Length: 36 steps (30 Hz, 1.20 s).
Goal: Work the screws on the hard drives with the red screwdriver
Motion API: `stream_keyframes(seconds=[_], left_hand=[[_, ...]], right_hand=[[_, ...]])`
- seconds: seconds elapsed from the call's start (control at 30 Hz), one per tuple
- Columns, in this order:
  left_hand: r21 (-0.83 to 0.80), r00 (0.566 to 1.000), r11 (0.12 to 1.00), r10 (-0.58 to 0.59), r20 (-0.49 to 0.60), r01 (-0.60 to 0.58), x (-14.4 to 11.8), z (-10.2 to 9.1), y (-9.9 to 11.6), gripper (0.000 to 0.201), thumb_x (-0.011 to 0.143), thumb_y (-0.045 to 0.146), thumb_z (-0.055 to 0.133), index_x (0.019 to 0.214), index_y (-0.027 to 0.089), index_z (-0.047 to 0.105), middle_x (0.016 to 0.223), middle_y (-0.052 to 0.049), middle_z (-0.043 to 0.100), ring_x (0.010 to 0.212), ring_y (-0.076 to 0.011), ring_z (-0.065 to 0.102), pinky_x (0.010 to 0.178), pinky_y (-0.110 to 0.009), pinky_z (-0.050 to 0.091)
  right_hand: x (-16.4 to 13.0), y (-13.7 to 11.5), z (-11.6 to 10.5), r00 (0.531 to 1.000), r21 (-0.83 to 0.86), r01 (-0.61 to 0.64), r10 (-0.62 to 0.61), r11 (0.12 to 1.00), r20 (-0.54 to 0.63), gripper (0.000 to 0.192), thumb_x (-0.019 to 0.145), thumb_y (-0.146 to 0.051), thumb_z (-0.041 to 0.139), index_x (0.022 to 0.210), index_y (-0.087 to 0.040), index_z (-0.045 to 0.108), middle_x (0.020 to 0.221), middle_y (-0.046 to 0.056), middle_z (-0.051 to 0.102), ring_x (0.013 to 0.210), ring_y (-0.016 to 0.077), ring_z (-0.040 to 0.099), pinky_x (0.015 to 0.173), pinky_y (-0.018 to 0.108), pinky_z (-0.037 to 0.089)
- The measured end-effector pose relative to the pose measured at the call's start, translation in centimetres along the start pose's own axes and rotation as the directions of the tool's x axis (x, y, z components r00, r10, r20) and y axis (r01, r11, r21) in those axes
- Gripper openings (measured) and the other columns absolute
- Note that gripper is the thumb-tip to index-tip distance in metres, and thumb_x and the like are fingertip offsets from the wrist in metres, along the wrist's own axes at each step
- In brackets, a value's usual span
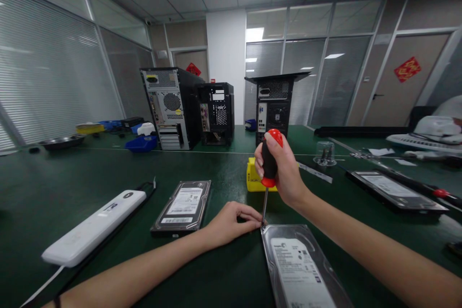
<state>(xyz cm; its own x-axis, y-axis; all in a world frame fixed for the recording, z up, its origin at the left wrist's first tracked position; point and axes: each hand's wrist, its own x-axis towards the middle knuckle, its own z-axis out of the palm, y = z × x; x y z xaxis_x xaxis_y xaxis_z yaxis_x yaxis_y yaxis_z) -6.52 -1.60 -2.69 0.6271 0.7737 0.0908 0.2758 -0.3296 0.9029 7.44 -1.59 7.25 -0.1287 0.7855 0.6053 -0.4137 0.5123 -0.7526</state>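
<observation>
My right hand [285, 168] grips the black and red handle of a screwdriver [270, 159] held upright, its thin shaft pointing down to the far left corner of a hard drive [299, 269] that lies label-up on the green table. My left hand [231, 224] rests on the table by that corner, fingertips pinched at the screwdriver's tip. A second hard drive [182, 207] lies to the left of my left hand. A small yellow box [252, 180] stands just behind my right hand.
A white power bank with a black cable [94, 228] lies at the left. A third hard drive [393, 190] and another screwdriver [440, 193] lie at the right. Three computer cases [173, 108] stand at the back, with blue bins [142, 143] and a metal dish [61, 142] beside them.
</observation>
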Motion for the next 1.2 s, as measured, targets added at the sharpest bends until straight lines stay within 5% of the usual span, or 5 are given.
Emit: stream_keyframes(seconds=[1.2], left_hand=[[0.003,1.000,1.000,-0.027,0.001,0.027,-0.02,-0.01,0.60,0.026,0.079,0.028,0.060,0.095,0.010,0.070,0.092,-0.009,0.071,0.087,-0.0183,0.066,0.080,-0.027,0.050]], right_hand=[[-0.24,-0.03,0.03,1.000,0.010,-0.004,0.004,1.000,0.017,0.025,0.085,-0.042,0.054,0.084,-0.024,0.036,0.056,-0.009,0.046,0.041,0.0051,0.043,0.040,0.017,0.034]])
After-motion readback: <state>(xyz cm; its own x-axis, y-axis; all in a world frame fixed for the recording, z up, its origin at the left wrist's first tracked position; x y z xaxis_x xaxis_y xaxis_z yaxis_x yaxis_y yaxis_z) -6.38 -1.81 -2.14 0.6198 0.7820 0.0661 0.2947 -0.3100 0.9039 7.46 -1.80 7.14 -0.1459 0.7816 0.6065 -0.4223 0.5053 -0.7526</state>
